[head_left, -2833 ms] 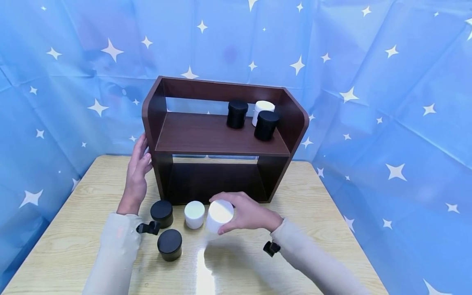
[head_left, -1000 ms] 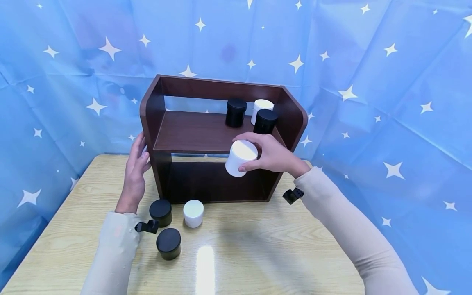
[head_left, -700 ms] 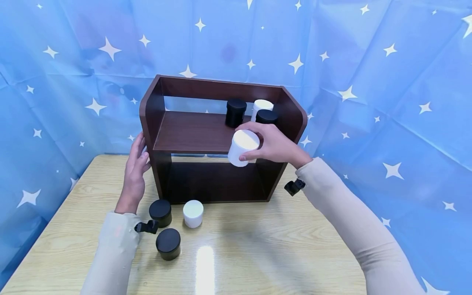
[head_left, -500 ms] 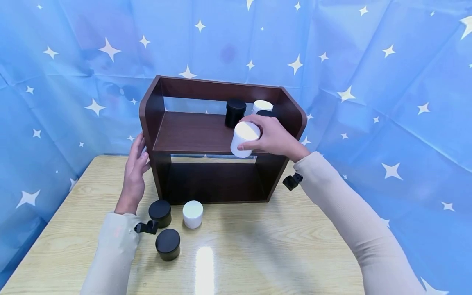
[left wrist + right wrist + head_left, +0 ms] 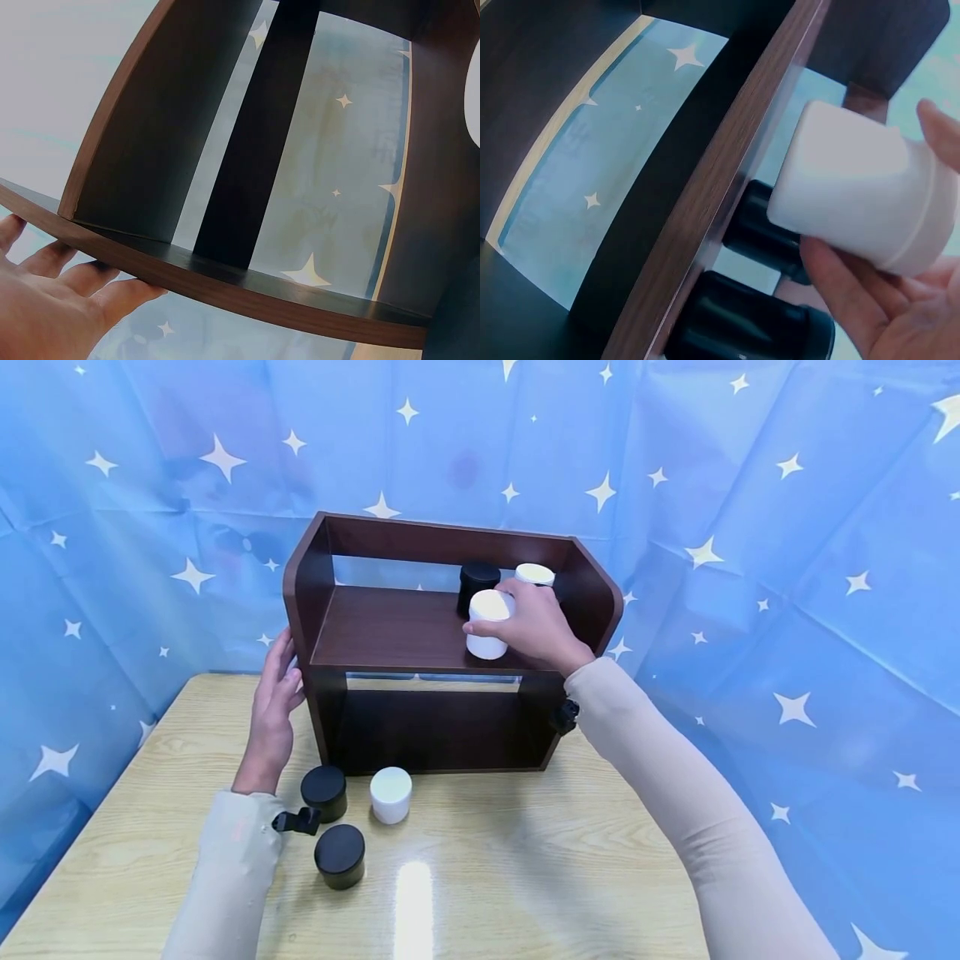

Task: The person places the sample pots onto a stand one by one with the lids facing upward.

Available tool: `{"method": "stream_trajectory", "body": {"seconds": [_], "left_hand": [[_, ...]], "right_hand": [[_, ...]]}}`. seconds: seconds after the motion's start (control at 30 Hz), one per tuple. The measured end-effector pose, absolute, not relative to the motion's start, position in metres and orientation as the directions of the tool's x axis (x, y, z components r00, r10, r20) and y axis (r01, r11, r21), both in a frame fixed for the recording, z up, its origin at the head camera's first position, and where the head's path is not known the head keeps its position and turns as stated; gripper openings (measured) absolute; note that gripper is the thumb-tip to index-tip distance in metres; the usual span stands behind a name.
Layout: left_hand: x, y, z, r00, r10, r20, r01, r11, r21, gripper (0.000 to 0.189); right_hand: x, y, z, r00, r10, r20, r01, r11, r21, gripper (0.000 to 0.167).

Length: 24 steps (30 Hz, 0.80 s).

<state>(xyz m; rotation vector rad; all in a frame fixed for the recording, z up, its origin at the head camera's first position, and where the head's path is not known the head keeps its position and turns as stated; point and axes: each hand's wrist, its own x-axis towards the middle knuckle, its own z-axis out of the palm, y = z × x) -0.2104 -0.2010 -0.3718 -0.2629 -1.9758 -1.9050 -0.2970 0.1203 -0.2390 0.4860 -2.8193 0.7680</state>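
Observation:
My right hand (image 5: 534,620) grips a white lidded jar (image 5: 487,635) over the front of the upper shelf (image 5: 397,627). In the right wrist view thumb and fingers hold this white jar (image 5: 855,187) around its lid end, its base toward the shelf edge. A black jar (image 5: 477,583) stands just behind it. Another white jar (image 5: 535,574) is at the back right of the shelf, and the black jar in front of it is mostly hidden by the hand. My left hand (image 5: 273,714) rests with extended fingers against the left side of the dark brown rack (image 5: 307,610).
On the wooden table (image 5: 585,860), before the rack, stand a white jar (image 5: 391,795) and two black jars, one nearer the rack (image 5: 324,793) and one nearer me (image 5: 340,857). A star-patterned blue cloth (image 5: 750,527) hangs behind and at the sides.
My right hand has lifted the white jar off the table and up to the upper shelf, lately shifting slightly left and farther in. My left hand has stayed at the rack's side.

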Motion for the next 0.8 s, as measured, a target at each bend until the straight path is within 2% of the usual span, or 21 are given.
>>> {"method": "stream_trajectory", "body": {"seconds": [0.47,0.8], "left_hand": [[-0.21,-0.201,-0.372,-0.909,-0.131,0.395,0.387,0.085,0.918,0.056],[-0.21,-0.201,-0.372,-0.91,-0.133,0.392,0.383,0.088,0.919,0.057]], "right_hand": [[-0.316,0.102,-0.243,-0.963,-0.155,0.221,-0.235,0.882,-0.408,0.072],[-0.324,0.097,-0.246,-0.968,-0.11,0.228,-0.196,0.894,-0.403,0.081]]}}
